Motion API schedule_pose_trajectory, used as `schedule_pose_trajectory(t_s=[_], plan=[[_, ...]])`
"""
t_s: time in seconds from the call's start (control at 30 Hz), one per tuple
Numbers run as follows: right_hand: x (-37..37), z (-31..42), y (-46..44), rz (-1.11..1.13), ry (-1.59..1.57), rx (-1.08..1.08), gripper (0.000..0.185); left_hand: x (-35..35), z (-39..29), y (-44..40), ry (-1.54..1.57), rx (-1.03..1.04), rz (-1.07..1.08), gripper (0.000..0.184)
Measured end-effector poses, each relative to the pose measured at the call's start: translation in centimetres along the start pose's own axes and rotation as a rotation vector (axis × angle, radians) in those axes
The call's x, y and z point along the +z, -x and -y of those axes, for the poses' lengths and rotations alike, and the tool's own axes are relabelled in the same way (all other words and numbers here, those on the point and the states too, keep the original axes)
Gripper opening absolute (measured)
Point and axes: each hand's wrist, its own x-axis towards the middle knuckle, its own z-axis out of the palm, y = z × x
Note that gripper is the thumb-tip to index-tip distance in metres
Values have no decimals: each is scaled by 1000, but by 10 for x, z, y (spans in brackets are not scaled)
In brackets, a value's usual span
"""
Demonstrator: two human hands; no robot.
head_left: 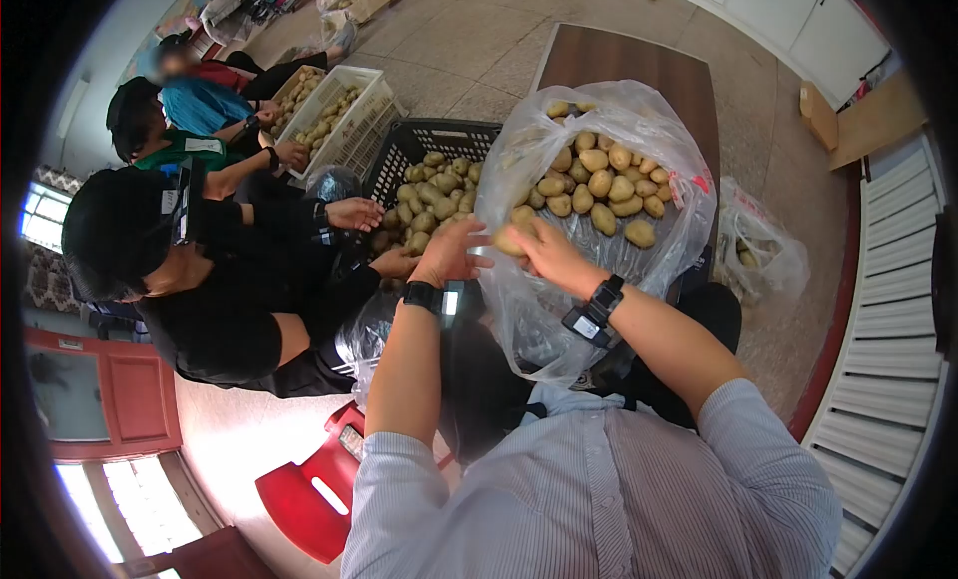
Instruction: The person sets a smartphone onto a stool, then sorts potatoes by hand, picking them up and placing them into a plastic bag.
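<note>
My right hand (555, 258) grips a potato (508, 242) at the near left side of a clear plastic bag (684, 145). Close by on the left, my left hand (452, 253) has its fingers stretched toward that potato and appears to hold nothing. Whether its fingertips touch the bag is hard to tell. Inside the wide-open bag lies a heap of potatoes (599, 184). Left of the bag stands a black plastic crate (439, 132) with many more potatoes (431, 200).
A person in black (215, 280) sits at the crate, both hands by its potatoes. Beyond, two others work at a white crate (371, 97). The bag rests on a brown table (639, 60). Another plastic bag (763, 242) is at right; a red chair (309, 484) stands behind left.
</note>
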Motion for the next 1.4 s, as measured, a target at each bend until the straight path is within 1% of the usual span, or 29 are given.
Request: schedule_pose_trajectory(t_s=[0.03, 0.07, 0.1, 0.13, 0.17, 0.2, 0.23, 0.27, 0.3, 0.33, 0.37, 0.4, 0.47, 0.53, 0.6, 0.67, 0.73, 0.8, 0.87, 0.9, 0.97, 1.0, 1.07, 1.13, 1.23, 1.27, 1.33, 1.37, 1.4], plan=[[5, 4, -3, 62, 54, -13, 46, 5, -3, 4, -4, -2, 1, 47], [7, 7, -6, 124, 109, -27, 46, 10, -7, 8, -14, -28, 89, 47], [10, 5, -10, 122, 108, -29, 46, 15, -10, 11, -23, -52, 176, 48], [13, 1, -14, 88, 179, -158, 45, 18, -9, 13, -25, -52, 176, 48], [14, -2, -17, 54, 251, -287, 45, 20, -9, 16, -12, 9, 187, 45], [11, -5, -19, 53, 251, -287, 45, 22, -10, 17, 1, 71, 197, 43], [5, -7, -19, 0, 328, -322, 43, 17, -9, 14, 0, 71, 198, 43], [-2, -9, -19, -53, 405, -356, 41, 8, -6, 9, -11, 86, 155, 42], [-10, -11, -18, -54, 405, -355, 41, 1, -3, 5, -23, 100, 112, 41], [-21, -17, -18, -149, 579, -357, 37, 0, -3, 4, -22, 100, 113, 41], [-33, -23, -19, -244, 752, -358, 33, -1, -2, 4, 83, 117, 42, 40], [-46, -30, -20, -245, 752, -358, 33, -2, -2, 4, 189, 134, -29, 39], [-70, -38, -20, -362, 1170, -245, 31, -26, 5, -10, 247, 131, -61, 39], [-85, -40, -23, -327, 1220, -213, 35, -42, 11, -22, 305, 130, -93, 40], [-91, -43, -25, -290, 1264, -179, 39, -49, 13, -25, 383, 110, -278, 41], [-91, -50, -30, -259, 1264, -196, 46, -59, 16, -33, 417, 85, -305, 41], [-92, -56, -36, -260, 1308, -181, 49, -60, 16, -34, 453, 63, -331, 41], [-91, -60, -39, -259, 1349, -167, 51, -47, 12, -22, 470, 167, -404, 38], [-88, -61, -40, -322, 1361, -232, 44, -50, 16, -25, 442, 191, -417, 36], [-89, -60, -40, -321, 1358, -233, 44, -53, 18, -27, 416, 214, -427, 34], [-95, -58, -42, -235, 1366, -285, 31, -59, 18, -31, 405, 181, -437, 34], [-95, -58, -42, -232, 1367, -288, 31, -62, 19, -34, 394, 144, -441, 33], [-98, -66, -39, -279, 1344, -451, 21, -70, 24, -40, 366, 186, -422, 33], [-102, -71, -34, -269, 1337, -454, 21, -76, 32, -49, 335, 225, -402, 34], [-103, -78, -28, -283, 1353, -508, 23, -95, 35, -62, 424, 181, -437, 32], [-103, -81, -26, -313, 1381, -547, 24, -101, 35, -63, 231, 167, -516, 30], [-105, -85, -25, -289, 1370, -534, 25, -113, 36, -65, -159, 130, -659, 26], [-105, -85, -25, -271, 1365, -513, 25, -121, 40, -68, -159, 132, -663, 26], [-104, -85, -24, -271, 1364, -518, 25, -128, 43, -73, -579, 141, -651, 28]])
